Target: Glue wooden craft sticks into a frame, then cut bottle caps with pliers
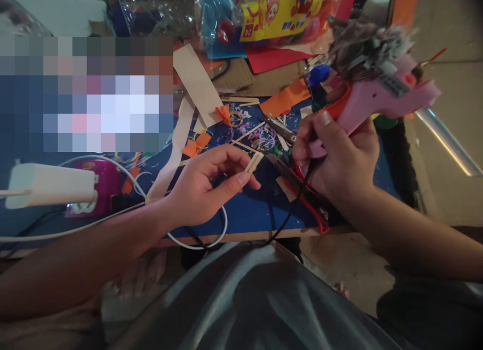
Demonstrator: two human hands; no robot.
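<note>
In my left hand (pixel 211 184), thumb and fingers pinch a small piece made of short wooden sticks (pixel 254 162). My right hand (pixel 339 149) is wrapped around the handle of a pink hot glue gun (pixel 372 101) with an orange trigger. A clear glue stick (pixel 449 141) juts out of the gun's back end on the right. Greyish fluff or scrap sits at the top of the gun. The gun's black cord (pixel 289 216) hangs from the grip down past the table edge. Below and between my hands lie red-handled scissors (pixel 311 209), partly hidden by my right wrist.
A white charger (pixel 53 185) is plugged into a magenta power socket (pixel 109 181) at the left, with white cables nearby. Metal pliers (pixel 281 126), wooden sticks and orange paper (pixel 287 98) litter the blue table. Plastic bags of craft supplies (pixel 279 18) lie at the back.
</note>
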